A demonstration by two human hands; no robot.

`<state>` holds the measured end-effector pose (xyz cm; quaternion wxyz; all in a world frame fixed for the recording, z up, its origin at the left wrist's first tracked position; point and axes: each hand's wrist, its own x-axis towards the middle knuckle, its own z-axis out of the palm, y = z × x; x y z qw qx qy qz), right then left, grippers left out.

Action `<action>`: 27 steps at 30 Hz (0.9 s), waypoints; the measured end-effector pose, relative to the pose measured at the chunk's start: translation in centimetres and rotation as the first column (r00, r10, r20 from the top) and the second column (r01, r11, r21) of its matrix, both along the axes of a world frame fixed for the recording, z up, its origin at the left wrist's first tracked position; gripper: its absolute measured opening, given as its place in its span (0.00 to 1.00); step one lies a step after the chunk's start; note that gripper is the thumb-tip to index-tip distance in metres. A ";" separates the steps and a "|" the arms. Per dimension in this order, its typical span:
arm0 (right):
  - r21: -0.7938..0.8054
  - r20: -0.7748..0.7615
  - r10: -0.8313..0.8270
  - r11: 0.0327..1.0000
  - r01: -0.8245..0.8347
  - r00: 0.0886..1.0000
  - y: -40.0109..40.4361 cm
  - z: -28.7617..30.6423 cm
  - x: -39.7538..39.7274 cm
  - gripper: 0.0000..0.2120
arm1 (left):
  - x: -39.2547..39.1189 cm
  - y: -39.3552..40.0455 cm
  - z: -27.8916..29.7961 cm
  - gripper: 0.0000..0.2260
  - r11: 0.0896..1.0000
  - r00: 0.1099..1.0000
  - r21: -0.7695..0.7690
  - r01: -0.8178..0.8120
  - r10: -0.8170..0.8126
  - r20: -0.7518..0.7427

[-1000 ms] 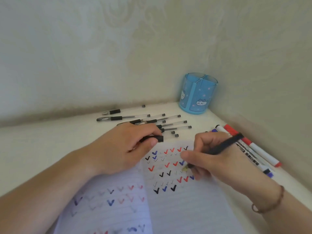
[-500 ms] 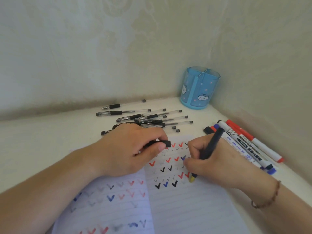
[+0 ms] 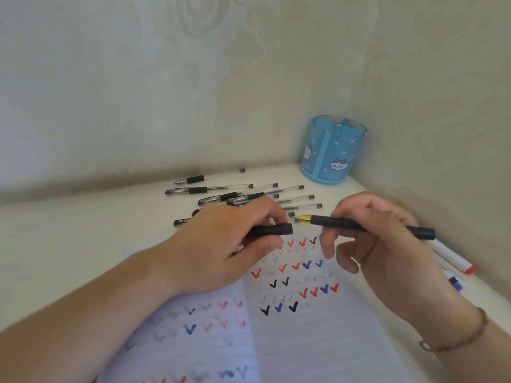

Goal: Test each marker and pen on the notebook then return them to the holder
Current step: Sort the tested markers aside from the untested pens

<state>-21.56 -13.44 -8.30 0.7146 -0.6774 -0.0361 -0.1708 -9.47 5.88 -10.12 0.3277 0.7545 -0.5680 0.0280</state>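
A: What is held at the left?

B: A black cap is pinched by the left hand, thumb below and curled fingers above. Its long axis is laid nearly level, and its open end is turned to the right.

A: And what is faced by that opening?

B: The yellow tip of a black highlighter, which is held by the right hand round the middle of the barrel, with the lower fingers left loose. The barrel is also laid nearly level, its tip turned left toward the cap. A small gap is left between tip and cap, and the tip is set slightly higher than the opening. Recapping is judged to be the step in hand; the two axes would need to be lined up before the gap is closed.

A: Where is the rest placed?

B: The open notebook, covered with red, blue and black ticks, is spread under both hands. A loose group of gel pens is scattered behind the left hand. The blue holder, seemingly empty, is stood in the far corner, nearer the right hand. Whiteboard markers are laid beside the right wrist.

A: And the surroundings?

B: A pale surface is set into a corner of walls with pale patterned wallpaper.
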 end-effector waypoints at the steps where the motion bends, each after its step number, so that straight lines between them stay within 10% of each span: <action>1: 0.008 0.005 0.015 1.000 -0.015 1.000 0.0 -0.1 0.0 0.08 | 0.0 0.0 0.0 0.09 1.000 1.000 0.000 0.006 -0.006 0.000; 14: 0.000 0.000 -0.049 0.999 0.049 0.999 0.1 -0.6 0.0 0.06 | -0.3 -0.1 0.1 0.09 0.993 0.994 -0.111 0.038 -0.049 -0.099; 19: -0.257 -0.081 -0.004 0.966 -0.016 0.997 1.7 -2.0 0.1 0.29 | -1.7 -1.0 0.4 0.08 0.985 0.990 -0.117 0.127 -0.133 -0.042; 27: -0.244 -0.119 -0.074 0.969 0.043 0.990 3.6 -2.5 0.1 0.35 | -2.6 -1.0 0.0 0.09 0.975 0.984 -0.162 0.149 -0.162 -0.071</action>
